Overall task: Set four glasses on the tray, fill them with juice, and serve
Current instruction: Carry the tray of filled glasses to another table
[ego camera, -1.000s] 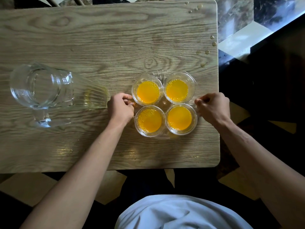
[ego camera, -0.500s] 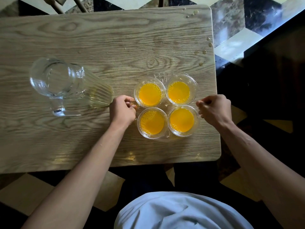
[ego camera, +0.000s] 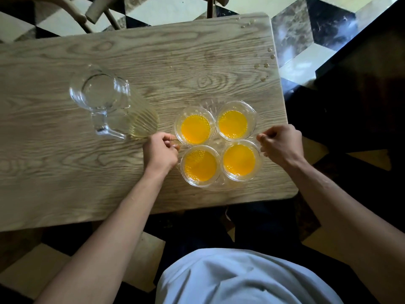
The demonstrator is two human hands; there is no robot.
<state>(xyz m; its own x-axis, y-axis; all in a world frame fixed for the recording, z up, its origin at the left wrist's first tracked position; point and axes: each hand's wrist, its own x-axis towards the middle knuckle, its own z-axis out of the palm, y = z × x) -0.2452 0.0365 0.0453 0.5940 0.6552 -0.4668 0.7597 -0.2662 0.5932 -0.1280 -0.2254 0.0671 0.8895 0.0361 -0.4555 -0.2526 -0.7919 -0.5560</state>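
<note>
Up close, person: a pale shirt (ego camera: 241, 279) fills the bottom of the view, and two bare arms reach out over the table.
Writing: no words or labels can be read on anything.
Table: light wood (ego camera: 65, 172) with wavy grain lines.
Left hand: the left hand (ego camera: 159, 150) is curled shut, pinching the left edge of the tray.
Right hand: the right hand (ego camera: 281, 144) is curled shut too, pinching the right edge of the tray.
Tray: a clear tray (ego camera: 219, 143) sits flat near the right end of the table, between the two hands; it is hard to see because it is see-through.
Glasses: four clear glasses stand on the tray in a square, close together.
Near left glass: the near left glass (ego camera: 200, 165) holds orange juice with small bubbles.
Near right glass: the near right glass (ego camera: 240, 160) holds orange juice.
Far left glass: the far left glass (ego camera: 195, 126) holds orange juice.
Far right glass: the far right glass (ego camera: 233, 120) holds orange juice.
Jug: a clear jug (ego camera: 109, 106) stands left of the tray, near the left hand, with only a thin pale bit of juice at the bottom.
Drops: small wet drops (ego camera: 266, 64) dot the far right side of the table.
Far off: chair legs (ego camera: 96, 14) stand on a tiled floor (ego camera: 306, 34) past the table.
</note>
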